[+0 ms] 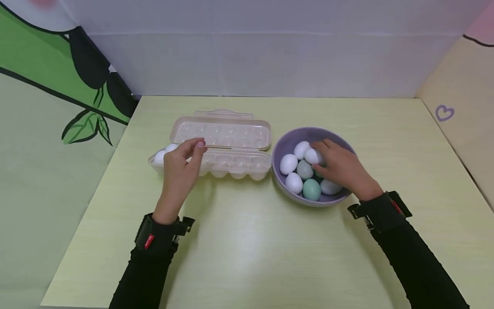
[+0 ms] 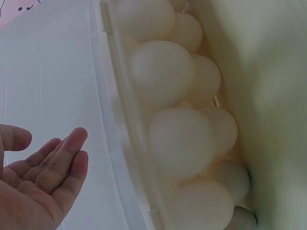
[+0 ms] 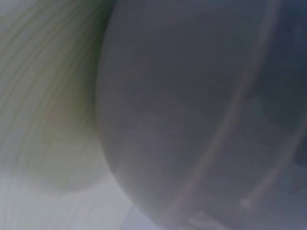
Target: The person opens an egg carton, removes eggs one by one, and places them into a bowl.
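Note:
My right hand (image 1: 343, 167) reaches into a purple bowl (image 1: 281, 143) and holds a white egg (image 1: 313, 156) between thumb and fingers. Around it in the bowl lie several more white eggs, a pale green egg (image 1: 311, 189) and a grey-green egg (image 1: 305, 170). Over the left part of a clear plastic egg carton (image 1: 239, 165) hovers my left hand (image 1: 179, 174), thumb and fingers loosely bent, holding nothing. White eggs (image 1: 159, 157) sit at the carton's left end, partly hidden by that hand. The left wrist view catches the carton's rounded cups (image 2: 163, 72) from close by.
The carton's lid (image 1: 221, 131) lies folded back behind its base, and the bowl stands close to the carton's right end. Everything rests on a pale wooden table (image 1: 262, 249), with a light wall panel (image 1: 251, 64) along its back edge.

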Demonstrator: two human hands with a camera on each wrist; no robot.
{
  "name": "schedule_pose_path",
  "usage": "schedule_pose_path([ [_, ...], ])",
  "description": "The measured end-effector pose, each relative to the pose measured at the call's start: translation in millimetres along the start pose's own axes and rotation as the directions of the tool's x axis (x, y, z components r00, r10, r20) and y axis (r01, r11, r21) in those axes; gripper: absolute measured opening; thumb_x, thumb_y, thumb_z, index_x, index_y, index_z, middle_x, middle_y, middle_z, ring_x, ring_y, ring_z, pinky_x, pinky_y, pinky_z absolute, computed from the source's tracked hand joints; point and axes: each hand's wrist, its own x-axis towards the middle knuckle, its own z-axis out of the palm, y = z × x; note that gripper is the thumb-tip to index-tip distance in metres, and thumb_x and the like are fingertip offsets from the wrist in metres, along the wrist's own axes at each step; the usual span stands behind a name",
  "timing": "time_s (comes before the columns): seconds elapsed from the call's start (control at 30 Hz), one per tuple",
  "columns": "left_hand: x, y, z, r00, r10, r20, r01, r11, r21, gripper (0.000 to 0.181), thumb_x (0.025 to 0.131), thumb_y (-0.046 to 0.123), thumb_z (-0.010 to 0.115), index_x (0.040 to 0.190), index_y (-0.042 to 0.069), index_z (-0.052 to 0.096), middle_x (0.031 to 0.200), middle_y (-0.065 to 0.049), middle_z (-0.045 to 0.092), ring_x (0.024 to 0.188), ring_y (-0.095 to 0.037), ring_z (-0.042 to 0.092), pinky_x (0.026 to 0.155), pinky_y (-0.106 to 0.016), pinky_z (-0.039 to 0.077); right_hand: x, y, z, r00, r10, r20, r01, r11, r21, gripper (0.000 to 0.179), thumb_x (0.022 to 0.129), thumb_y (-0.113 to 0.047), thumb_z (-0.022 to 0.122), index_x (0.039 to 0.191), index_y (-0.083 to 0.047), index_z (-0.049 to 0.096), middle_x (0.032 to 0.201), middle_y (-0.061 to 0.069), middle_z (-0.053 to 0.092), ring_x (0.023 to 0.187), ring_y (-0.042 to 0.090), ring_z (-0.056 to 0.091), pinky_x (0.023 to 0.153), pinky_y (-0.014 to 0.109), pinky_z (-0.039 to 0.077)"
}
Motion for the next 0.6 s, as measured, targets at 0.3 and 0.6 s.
schedule_pose_path([
  [0.3, 1.2, -4.4, -1.0, 1.000, 0.003, 0.002, -0.003, 1.000, 0.005, 0.023, 0.092, 0.022, 0.051, 0.104, 0.006, 0.062, 0.094, -0.010, 0.066, 0.085, -0.014, 0.062, 0.075, -0.037, 0.049, -1.9, 0.7, 1.0, 1.000, -0.001, 0.009, 0.001, 1.000, -0.010, 0.054, 0.082, -0.020, 0.064, 0.128, -0.007, 0.039, 0.112, 0.014, 0.047, 0.092, 0.025, 0.052, 0.075, 0.043, 0.045],
  [0.6, 4.5, -5.8, -6.6, 1.000, -0.012, -0.007, 0.012, 0.999, 0.039, 0.025, 0.092, 0.023, 0.049, 0.105, 0.005, 0.062, 0.096, -0.010, 0.065, 0.086, -0.015, 0.061, 0.072, -0.036, 0.049, -3.3, -0.2, -1.6, 1.000, -0.004, -0.026, 0.003, 0.999, -0.034, 0.060, 0.079, -0.023, 0.067, 0.131, -0.011, 0.037, 0.119, 0.013, 0.047, 0.097, 0.028, 0.052, 0.077, 0.046, 0.046],
])
